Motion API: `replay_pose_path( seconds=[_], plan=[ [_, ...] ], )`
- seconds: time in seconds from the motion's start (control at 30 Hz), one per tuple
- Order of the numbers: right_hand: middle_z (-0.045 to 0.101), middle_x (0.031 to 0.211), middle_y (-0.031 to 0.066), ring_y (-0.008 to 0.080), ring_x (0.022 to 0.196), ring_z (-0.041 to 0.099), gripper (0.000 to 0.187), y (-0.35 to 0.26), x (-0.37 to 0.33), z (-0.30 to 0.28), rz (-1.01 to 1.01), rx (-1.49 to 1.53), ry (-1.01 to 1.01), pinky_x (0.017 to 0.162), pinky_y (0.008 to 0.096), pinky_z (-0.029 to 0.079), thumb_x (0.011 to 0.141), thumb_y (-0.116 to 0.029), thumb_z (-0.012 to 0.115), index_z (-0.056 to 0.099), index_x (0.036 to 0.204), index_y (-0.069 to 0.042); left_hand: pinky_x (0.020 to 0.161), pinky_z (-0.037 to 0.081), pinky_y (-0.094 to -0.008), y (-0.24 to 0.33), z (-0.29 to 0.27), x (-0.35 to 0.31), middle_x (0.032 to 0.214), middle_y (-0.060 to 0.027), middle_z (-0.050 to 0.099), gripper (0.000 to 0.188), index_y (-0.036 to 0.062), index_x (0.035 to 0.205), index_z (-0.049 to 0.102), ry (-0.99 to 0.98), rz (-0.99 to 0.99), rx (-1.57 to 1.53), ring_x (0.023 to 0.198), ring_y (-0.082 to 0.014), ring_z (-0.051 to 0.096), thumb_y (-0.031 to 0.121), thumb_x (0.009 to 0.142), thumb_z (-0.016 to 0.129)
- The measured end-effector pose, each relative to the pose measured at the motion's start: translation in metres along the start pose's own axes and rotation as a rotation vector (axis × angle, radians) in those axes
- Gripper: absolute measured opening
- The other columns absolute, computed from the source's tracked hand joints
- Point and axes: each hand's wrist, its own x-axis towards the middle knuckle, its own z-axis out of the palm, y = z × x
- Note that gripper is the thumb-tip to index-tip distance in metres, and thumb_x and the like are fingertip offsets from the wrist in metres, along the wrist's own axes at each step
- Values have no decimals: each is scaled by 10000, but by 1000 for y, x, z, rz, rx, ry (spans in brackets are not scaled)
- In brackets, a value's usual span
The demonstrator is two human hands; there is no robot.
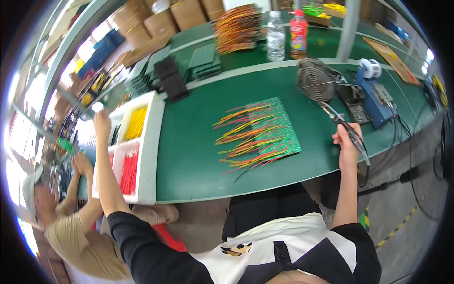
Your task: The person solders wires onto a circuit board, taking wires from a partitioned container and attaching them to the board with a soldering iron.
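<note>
My right hand (347, 142) grips a soldering iron (341, 118) with a black handle; its metal tip points toward the fan. My left hand (102, 127) is raised by the far left side of a white foam box (150, 142), fingers closed; a small whitish spot shows at the fingertips, too unclear to name. Yellow wires (136, 124) and red wires (128, 174) lie in the box's compartments. Between my hands, a green circuit board panel (283, 116) lies on the table, with rows of red and yellow wires (243, 137) sticking out leftward.
A round-grilled fan (316, 83) and a blue soldering station (376, 97) with a solder spool (370, 68) stand right. Behind are two bottles (275, 38), a stack of wired boards (236, 28) and dark blocks (170, 78). Another person (78, 227) works at left.
</note>
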Motion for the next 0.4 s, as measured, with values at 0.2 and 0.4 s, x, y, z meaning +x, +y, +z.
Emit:
replay_pose_path(
  seconds=[0.2, 0.4],
  plan=[
    [561, 651, 46, 83, 540, 520, 148, 6, 2, -14, 10, -47, 44, 513, 198, 425, 815, -107, 625, 496, 832, -37, 700, 465, -306, -24, 101, -29, 732, -151, 655, 198, -19, 788, 667, -378, -326, -500, 715, -214, 618, 125, 661, 620],
    [540, 632, 29, 76, 536, 492, 142, 10, 5, -6, 30, -141, 43, 545, 206, 424, 843, -150, 605, 493, 849, -63, 804, 466, -392, -45, 92, -35, 850, -204, 655, 265, 71, 879, 699, -423, -356, -103, 852, -271, 641, 210, 676, 601]
  ],
)
